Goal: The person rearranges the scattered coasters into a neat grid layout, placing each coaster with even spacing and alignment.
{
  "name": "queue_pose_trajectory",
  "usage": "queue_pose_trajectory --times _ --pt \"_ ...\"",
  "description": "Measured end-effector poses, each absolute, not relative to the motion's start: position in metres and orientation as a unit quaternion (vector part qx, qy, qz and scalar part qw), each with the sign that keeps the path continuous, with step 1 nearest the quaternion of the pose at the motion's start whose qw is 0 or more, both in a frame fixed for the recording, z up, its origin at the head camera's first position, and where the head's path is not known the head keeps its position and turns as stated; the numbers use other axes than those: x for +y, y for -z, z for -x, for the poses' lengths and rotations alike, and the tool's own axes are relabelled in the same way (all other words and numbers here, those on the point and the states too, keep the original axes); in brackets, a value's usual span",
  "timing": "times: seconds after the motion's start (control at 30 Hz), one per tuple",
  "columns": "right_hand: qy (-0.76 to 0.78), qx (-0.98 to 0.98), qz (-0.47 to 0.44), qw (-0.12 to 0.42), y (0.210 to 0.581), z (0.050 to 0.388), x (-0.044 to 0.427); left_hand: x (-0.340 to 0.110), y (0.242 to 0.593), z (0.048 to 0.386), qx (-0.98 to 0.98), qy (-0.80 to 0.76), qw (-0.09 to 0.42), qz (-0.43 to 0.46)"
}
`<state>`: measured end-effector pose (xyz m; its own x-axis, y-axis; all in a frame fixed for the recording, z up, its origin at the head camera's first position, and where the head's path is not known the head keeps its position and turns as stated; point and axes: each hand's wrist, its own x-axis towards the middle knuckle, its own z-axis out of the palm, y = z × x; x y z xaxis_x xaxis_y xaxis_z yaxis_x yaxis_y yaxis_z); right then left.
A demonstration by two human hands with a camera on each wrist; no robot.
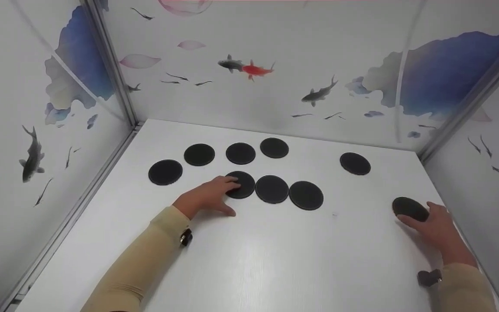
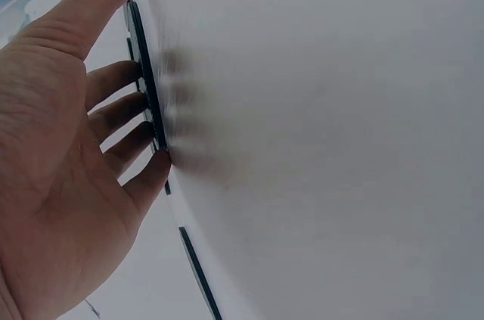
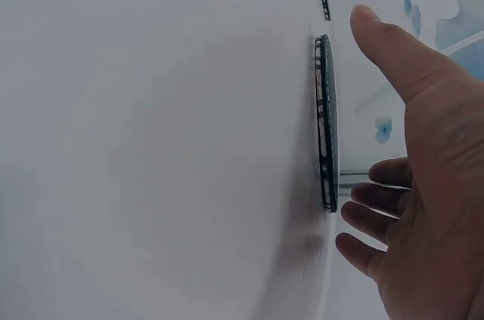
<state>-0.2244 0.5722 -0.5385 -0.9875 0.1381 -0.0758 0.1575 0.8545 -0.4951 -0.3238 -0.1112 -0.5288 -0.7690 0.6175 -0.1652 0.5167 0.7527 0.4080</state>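
Flat black round discs lie on the white table. My left hand (image 1: 210, 195) rests its fingers on the left disc (image 1: 246, 186) of a touching row of three, the thumb spread on the table nearer to me. In the left wrist view the fingers of that hand (image 2: 68, 161) reach the thin disc edge (image 2: 146, 55), nearly straight. At the right side of the table my right hand (image 1: 438, 227) is spread around another disc (image 1: 407, 207). The right wrist view has its thumb and fingers (image 3: 363, 222) apart from that disc (image 3: 325, 123), with nothing held.
The row continues with a middle disc (image 1: 272, 189) and a right disc (image 1: 306, 195). Several more discs lie behind, among them one at far left (image 1: 165, 172) and one at back right (image 1: 355, 164). Patterned white walls (image 1: 249, 108) enclose the table's back and sides.
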Motion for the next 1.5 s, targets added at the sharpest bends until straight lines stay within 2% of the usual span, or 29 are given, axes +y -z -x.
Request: queue_pose_trajectory --times 0.7,1.5 --pt "0.176 0.978 -0.072 0.086 0.529 0.232 0.573 -0.113 0.528 0.324 0.926 -0.176 0.145 -0.302" --pt "0.168 0.977 -0.081 0.104 0.523 0.230 0.568 -0.110 0.527 0.323 0.926 -0.172 0.154 -0.299"
